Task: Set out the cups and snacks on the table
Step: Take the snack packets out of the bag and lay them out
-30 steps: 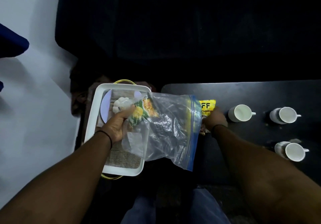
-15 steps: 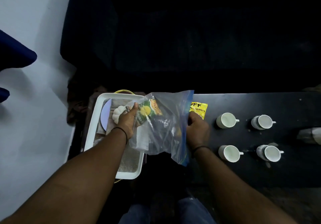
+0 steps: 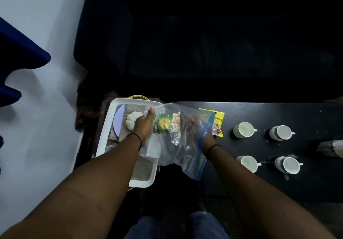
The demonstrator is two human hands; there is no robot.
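Clear zip bag [image 3: 178,138] with blue seal strip, held above the gap between the white tray [image 3: 109,127] and the dark counter [image 3: 278,183]. Inside the bag: green snack packet [image 3: 163,125] with a yellow emblem; other contents blurred by creased plastic.

Left hand [image 3: 143,125]: grip closed on the bag's left edge, thumb up, fingers on the plastic next to the green packet. Black band on the wrist.

Right hand [image 3: 206,138]: reaches into the bag's open, blue-edged end; mostly veiled by plastic, so cannot tell whether its grip is closed on anything. Black band on this wrist as well.

Yellow snack packet [image 3: 218,123]: flat on the counter near its far left corner, just beyond the right hand, partly overlapped by the bag's seal strip.

Cups: four white cups on the counter in a two-by-two block, right of the yellow packet, upright, handles to the right. Far left cup [image 3: 243,129], far right cup [image 3: 280,132], near left cup [image 3: 248,163], near right cup [image 3: 287,165]. All apart from one another.

Tray: holds a white ribbed pumpkin-shaped piece [image 3: 132,121] on a pale round plate [image 3: 117,121], over woven cloth mats [image 3: 143,170].

Metallic vessel [image 3: 332,147] at the right frame edge, cut off.
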